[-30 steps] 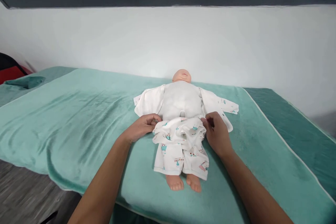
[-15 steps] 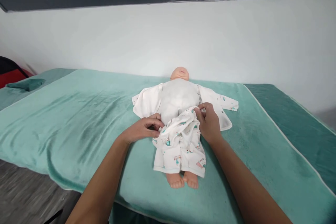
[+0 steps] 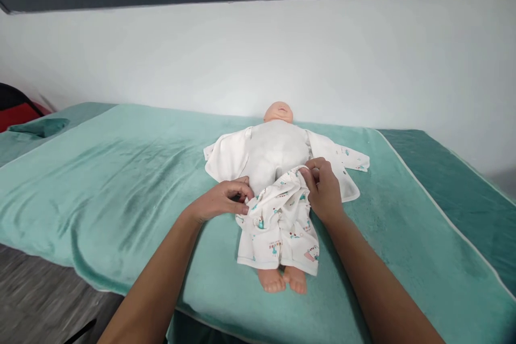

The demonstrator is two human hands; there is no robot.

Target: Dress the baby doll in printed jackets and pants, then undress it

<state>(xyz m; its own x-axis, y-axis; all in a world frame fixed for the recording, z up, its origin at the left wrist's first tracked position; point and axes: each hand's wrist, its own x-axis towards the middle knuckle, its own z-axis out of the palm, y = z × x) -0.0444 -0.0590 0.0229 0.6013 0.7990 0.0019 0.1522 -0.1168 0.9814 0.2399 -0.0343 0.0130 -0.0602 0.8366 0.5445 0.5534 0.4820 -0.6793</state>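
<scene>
A baby doll lies on its back, head toward the wall and bare feet toward me. White printed pants cover its legs, with the waistband slanting across the lower belly, higher on the right side. My left hand pinches the waistband at the doll's hip on the left. On the other side, my right hand grips the waistband's raised edge between thumb and fingers. A white jacket is spread open beneath the doll's pale soft torso, its printed sleeves stretched out to both sides.
A green plush cover drapes the bed, with a darker green strip along the right. The white wall rises just behind the doll's head. At far left sits a red and black object; grey floor shows lower left.
Both hands keep their hold on the waistband. The pants look slightly smoother and straighter over the legs. The whole view has shifted a little.
</scene>
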